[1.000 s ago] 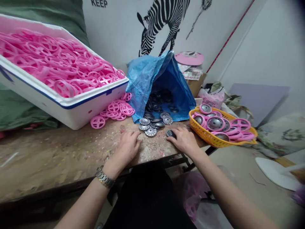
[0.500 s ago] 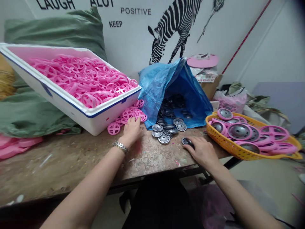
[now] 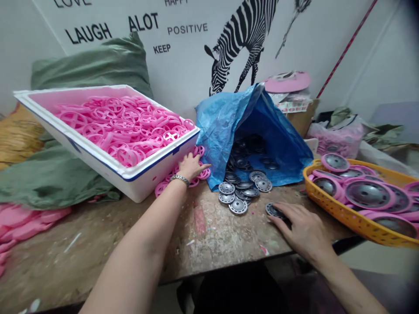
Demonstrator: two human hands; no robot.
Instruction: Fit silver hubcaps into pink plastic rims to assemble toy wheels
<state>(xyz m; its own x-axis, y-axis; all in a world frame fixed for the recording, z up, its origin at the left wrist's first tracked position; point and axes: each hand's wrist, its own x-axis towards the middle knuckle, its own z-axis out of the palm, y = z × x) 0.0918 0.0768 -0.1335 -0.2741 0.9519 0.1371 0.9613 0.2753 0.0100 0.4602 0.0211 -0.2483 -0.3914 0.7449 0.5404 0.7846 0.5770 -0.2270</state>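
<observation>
My left hand (image 3: 190,166) reaches over a small heap of pink spoked wheel rings (image 3: 204,173) at the foot of a white foam box (image 3: 144,181). Its thumb and fingers are spread, and part of the heap is hidden under it. On the tabletop to the right, my right hand (image 3: 303,226) has its thumb and fingers around a grey wheel disc (image 3: 272,209), which lies low at the table surface. Between the hands, more grey discs (image 3: 238,206) spill from the mouth of a blue bag (image 3: 218,126).
Pink rings (image 3: 131,115) fill the foam box. A yellow basket (image 3: 343,222) at the right holds pink wheels with grey centres (image 3: 369,193). Green cloth sacks (image 3: 94,65) stand behind the box. Pink plastic parts (image 3: 29,224) lie at the left of the worn table (image 3: 108,244).
My left hand has moved farther back over the pink heap, and its thumb now sticks out to the side. My right hand stays at the grey disc. The whole view has shifted.
</observation>
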